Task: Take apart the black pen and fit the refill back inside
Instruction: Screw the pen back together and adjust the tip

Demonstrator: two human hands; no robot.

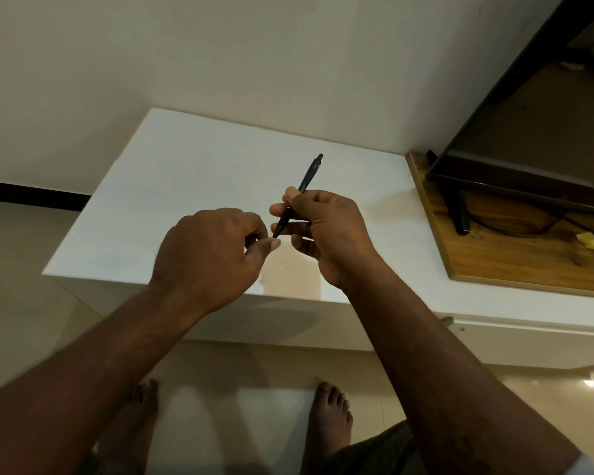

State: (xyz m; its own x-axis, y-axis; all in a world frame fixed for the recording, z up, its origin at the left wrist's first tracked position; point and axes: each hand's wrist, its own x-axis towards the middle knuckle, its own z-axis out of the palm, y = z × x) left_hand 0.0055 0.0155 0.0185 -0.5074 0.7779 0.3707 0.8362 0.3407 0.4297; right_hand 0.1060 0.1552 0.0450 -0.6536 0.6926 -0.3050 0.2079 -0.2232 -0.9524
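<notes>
Over the table [186, 186], near its front edge, fingers of the right hand [326, 231] are curled round the pen [307, 176], and its lower end is pinched by the left hand [213, 255]. If it is unscrewed this close to the edge, small inner parts could be dropped to the floor [21, 303] and lost.

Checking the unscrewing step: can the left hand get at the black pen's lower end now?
Likely yes: fingers of the left hand meet the lower end of the black pen, below where the right hand grips the barrel; nothing lies between.
</notes>
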